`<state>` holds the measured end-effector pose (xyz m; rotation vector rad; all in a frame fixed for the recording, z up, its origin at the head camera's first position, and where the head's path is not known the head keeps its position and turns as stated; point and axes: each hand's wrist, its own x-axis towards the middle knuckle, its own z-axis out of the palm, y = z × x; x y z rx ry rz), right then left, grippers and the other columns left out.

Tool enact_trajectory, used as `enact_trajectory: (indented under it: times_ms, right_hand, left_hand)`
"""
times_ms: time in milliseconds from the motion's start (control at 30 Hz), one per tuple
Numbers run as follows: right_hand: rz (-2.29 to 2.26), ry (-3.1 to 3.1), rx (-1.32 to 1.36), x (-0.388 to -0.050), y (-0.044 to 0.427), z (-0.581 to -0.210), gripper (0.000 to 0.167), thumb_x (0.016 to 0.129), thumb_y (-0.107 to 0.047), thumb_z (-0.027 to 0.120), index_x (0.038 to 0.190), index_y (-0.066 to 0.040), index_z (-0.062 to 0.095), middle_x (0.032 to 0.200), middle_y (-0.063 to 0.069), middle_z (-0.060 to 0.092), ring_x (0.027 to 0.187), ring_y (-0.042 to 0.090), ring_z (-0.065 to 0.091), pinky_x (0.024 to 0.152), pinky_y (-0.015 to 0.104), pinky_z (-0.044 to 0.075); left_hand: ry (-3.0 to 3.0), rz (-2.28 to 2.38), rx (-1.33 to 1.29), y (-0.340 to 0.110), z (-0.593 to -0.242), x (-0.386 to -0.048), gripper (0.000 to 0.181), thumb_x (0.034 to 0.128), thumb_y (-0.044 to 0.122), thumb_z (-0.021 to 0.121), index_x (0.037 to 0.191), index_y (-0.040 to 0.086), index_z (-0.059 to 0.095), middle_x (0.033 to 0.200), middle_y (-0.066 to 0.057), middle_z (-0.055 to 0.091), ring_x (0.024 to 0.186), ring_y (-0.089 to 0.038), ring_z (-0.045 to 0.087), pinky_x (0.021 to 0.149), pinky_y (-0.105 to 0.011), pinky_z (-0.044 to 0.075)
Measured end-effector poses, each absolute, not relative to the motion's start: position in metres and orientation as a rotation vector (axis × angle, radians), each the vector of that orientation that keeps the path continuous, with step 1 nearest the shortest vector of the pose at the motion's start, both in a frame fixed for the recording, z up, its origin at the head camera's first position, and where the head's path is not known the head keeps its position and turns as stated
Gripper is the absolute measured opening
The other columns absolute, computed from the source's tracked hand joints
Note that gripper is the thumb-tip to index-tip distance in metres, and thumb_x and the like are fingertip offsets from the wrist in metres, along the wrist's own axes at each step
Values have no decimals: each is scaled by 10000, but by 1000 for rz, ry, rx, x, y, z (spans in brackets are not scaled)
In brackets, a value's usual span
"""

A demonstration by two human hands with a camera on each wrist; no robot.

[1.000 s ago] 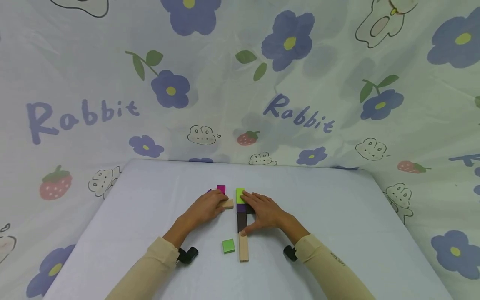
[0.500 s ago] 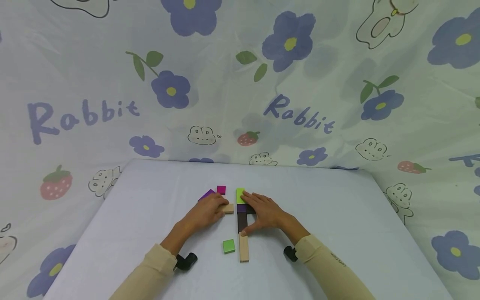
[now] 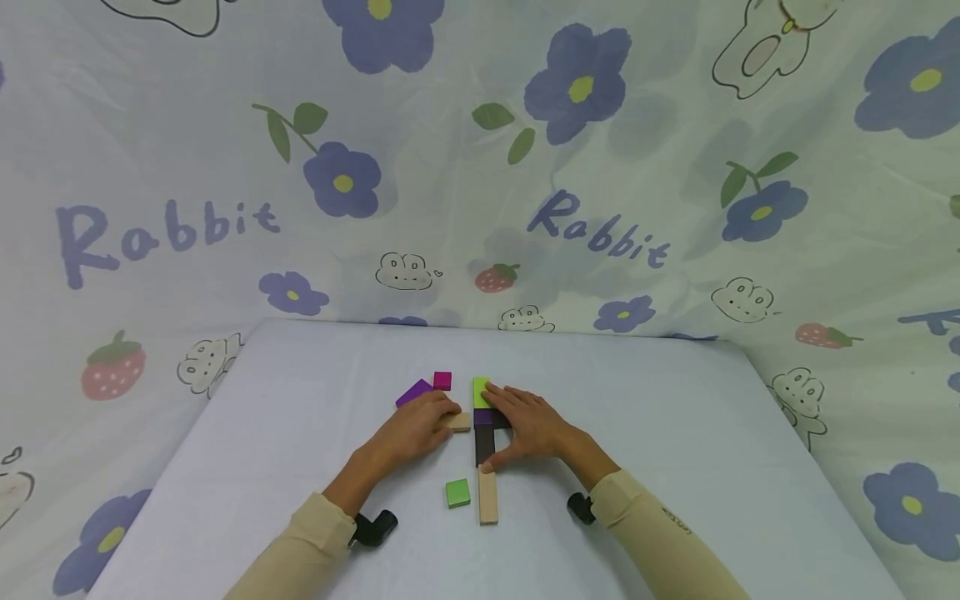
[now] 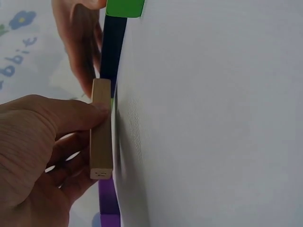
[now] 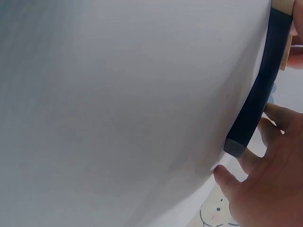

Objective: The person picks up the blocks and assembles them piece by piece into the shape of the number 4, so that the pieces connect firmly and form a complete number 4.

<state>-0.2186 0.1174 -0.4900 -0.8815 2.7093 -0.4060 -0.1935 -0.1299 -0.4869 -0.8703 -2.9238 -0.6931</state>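
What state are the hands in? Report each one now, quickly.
Left hand: closed, holding a wooden block between thumb and fingers.
Right hand: open, fingers spread, fingertips at the lime-green block.

Bare tabletop (image 3: 675, 417) gives wide passage right of the right hand (image 3: 531, 423) and left of the left hand (image 3: 405, 431). Between them, a column of blocks (image 3: 485, 446) bars crossing at table level. The held wooden block (image 3: 461, 422) nearly closes the space left of it; nearer, the green cube (image 3: 457, 493) leaves a narrow slot. Farther, a lane separates the magenta cube (image 3: 442, 381) from the column.
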Motion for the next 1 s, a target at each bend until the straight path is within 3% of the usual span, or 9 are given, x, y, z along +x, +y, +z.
enact_trajectory:
  times_ms: [1000]
  right_hand:
    - [-398,2699,-863,-220,118,-486,1183,694,-770,754,1621,-231,253,1680,-52,188,1522,279,205,1180,572,230]
  left_hand:
    - [-2945,-655,-857,-120,-488,-202,355,886,85,778,1224,20,690,1189,-98,654,1098,-248,592,1006,-430,490]
